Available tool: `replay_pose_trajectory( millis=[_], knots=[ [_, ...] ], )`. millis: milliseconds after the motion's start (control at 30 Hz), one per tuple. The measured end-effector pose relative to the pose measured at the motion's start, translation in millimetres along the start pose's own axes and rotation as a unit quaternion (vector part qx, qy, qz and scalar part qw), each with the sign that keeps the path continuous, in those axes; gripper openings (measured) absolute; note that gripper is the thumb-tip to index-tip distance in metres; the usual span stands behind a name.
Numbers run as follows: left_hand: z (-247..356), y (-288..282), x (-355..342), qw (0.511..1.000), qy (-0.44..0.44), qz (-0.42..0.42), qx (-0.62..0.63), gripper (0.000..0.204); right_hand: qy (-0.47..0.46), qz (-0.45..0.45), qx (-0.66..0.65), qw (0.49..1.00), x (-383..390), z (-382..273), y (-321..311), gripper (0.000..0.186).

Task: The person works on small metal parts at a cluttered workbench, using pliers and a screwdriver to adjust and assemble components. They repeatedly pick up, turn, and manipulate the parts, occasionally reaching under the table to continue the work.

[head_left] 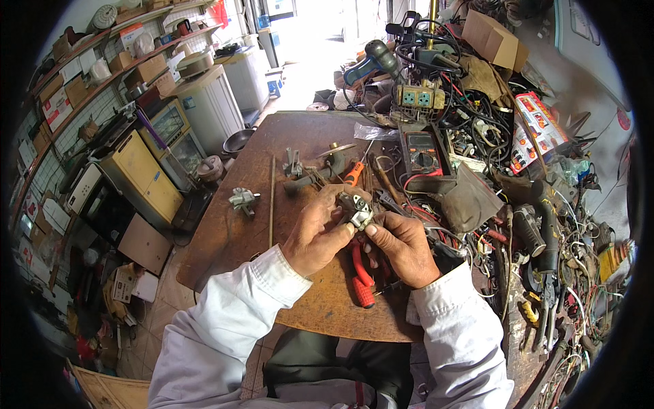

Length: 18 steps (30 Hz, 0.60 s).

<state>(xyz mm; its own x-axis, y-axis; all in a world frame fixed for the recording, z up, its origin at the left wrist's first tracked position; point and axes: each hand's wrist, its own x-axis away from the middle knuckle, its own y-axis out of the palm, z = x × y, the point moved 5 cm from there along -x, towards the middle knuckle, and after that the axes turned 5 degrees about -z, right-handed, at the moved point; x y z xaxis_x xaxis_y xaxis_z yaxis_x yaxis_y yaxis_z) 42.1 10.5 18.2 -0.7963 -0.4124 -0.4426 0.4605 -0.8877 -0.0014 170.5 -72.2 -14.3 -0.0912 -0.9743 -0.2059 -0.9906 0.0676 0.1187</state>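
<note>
Head view, small grey metal part (pixel 355 210) between both hands, left hand (pixel 315 235) and right hand (pixel 403 245) gripping it, above rusty table (pixel 231 238)

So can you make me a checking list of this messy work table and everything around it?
Surface: a worn brown table, scratched and stained.
Job's things: a small grey metal part held over the table by both hands.
Clutter: red-handled pliers under the hands, an orange-handled screwdriver, a small metal fitting, a multimeter.
Grippers: left hand and right hand both grip the part.
Cables: a black and red wire tangle covers the table's right side.
Surroundings: shelves with boxes on the left, a yellow cabinet, a cardboard box at the back.
</note>
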Motion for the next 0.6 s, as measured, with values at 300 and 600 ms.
replay_pose_trajectory(
  millis=[300,600],
  knots=[
    [-1.0,-5.9,-1.7,0.999,0.014,-0.033,-0.016,0.053,0.01,-0.011,-0.031,0.999,0.7,0.4,2.8,0.027],
    [7.6,-7.8,3.6,0.959,0.087,0.144,-0.228,0.048,-0.009,0.023,-0.077,0.997,-2.1,-2.5,-3.6,0.023]
  ],
)
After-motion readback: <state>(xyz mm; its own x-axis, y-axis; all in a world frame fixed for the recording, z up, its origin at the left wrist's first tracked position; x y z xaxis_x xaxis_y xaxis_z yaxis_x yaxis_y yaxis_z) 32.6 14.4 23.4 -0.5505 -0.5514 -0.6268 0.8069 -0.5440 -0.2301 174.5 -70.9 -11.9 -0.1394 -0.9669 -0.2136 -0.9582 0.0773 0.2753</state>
